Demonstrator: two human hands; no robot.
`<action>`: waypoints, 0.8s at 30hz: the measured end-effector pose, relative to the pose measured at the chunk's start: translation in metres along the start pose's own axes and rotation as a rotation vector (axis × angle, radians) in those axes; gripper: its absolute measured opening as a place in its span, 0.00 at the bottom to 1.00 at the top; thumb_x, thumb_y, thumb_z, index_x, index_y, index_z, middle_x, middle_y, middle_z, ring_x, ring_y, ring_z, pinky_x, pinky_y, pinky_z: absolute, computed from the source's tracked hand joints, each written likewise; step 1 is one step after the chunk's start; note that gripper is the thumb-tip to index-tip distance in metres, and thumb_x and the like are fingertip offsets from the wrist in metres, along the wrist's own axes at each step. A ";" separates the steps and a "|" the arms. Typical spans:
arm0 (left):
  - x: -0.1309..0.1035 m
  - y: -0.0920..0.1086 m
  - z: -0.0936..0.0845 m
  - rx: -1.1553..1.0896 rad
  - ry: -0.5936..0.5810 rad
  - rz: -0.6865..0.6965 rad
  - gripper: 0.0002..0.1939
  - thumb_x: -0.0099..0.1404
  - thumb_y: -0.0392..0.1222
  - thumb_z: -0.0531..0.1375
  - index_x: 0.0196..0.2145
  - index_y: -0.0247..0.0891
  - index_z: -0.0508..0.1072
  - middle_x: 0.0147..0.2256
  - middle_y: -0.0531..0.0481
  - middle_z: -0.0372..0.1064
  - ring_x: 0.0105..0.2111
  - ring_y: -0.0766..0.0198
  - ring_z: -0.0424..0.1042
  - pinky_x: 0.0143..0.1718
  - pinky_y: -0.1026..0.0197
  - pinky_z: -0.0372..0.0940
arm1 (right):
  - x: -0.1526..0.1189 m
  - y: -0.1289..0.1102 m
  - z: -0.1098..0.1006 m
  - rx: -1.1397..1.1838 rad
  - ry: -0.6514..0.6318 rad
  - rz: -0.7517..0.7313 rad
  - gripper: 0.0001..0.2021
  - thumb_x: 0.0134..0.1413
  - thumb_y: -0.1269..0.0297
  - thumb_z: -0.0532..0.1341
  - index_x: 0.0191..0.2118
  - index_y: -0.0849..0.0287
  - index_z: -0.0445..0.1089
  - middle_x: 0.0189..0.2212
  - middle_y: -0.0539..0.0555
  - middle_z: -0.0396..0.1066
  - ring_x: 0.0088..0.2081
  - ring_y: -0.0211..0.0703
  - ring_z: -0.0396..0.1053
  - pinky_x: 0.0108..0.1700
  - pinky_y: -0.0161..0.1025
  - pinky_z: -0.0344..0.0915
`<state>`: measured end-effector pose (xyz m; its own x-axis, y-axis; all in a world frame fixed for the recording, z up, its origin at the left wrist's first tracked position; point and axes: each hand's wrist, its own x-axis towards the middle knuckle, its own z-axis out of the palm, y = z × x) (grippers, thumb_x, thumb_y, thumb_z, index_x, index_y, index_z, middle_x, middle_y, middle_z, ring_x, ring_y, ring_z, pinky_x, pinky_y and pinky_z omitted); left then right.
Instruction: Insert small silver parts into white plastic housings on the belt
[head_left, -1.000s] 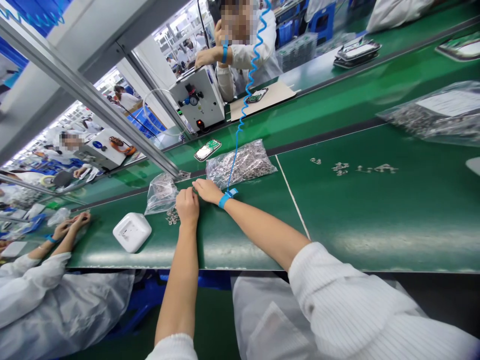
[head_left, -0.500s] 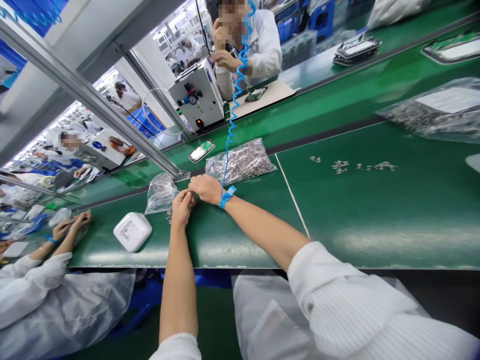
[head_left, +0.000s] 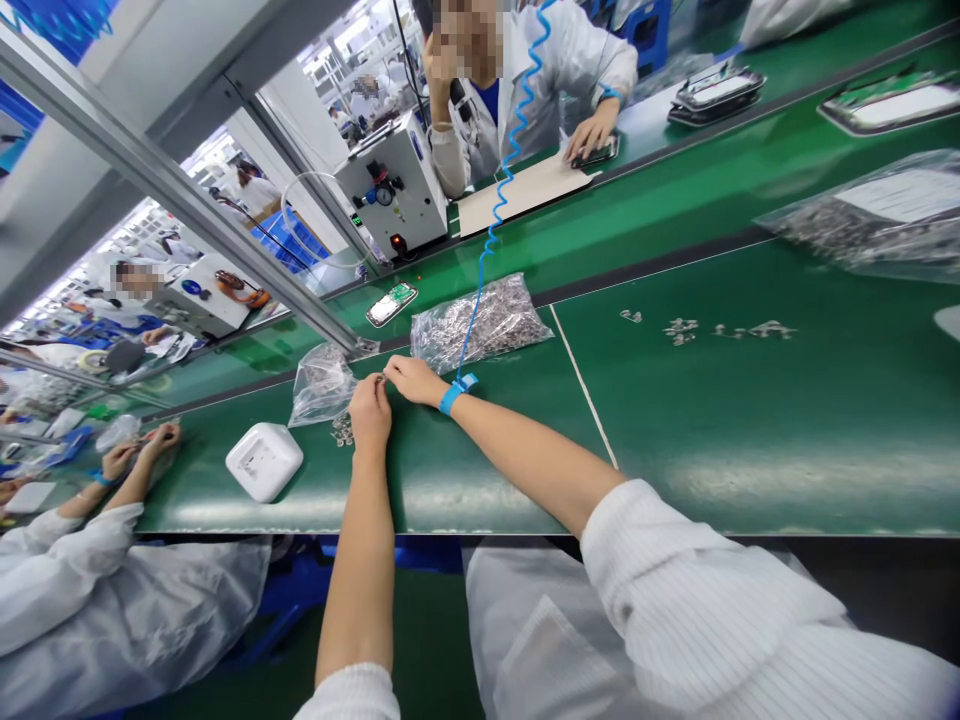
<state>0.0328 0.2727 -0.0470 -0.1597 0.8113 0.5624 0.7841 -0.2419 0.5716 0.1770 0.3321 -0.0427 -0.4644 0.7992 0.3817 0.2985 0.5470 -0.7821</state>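
Part (head_left: 383, 377) pinched by fingers of left hand (head_left: 370, 408) and right hand (head_left: 416, 382) toward tabletop's (head_left: 457, 490) far edge; pile (head_left: 342, 431) beside, presumably for reach.

You've got white ribbed sleeves (head_left: 697, 590), a blue strap (head_left: 450, 401) w/ coiled blue cord (head_left: 501, 200) on yr R wrist (head_left: 435, 388), plus whitish lap cloth (head_left: 544, 640).

We honestly can't make out what's between the fingertips of the left hand (head_left: 371, 412) and the right hand (head_left: 416, 381), it's just too tiny, and the left one looks to be covering part of the little metal pile (head_left: 342, 430). Over on the right, the picture's edge chops off the parts bag (head_left: 832, 238), a white object (head_left: 951, 321) and an open device (head_left: 896, 98), and we can't read the bag's label (head_left: 911, 188) either.
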 end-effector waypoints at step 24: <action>-0.001 0.001 -0.001 -0.140 -0.023 -0.047 0.18 0.66 0.56 0.61 0.40 0.38 0.74 0.32 0.47 0.73 0.31 0.62 0.71 0.36 0.59 0.68 | -0.013 -0.020 -0.012 -0.078 0.050 0.087 0.19 0.76 0.55 0.49 0.40 0.59 0.71 0.42 0.57 0.75 0.43 0.46 0.70 0.41 0.39 0.56</action>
<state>0.0332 0.2713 -0.0470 -0.1789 0.8352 0.5200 0.6845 -0.2740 0.6756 0.1871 0.3140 -0.0266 -0.3921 0.8547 0.3401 0.4006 0.4915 -0.7733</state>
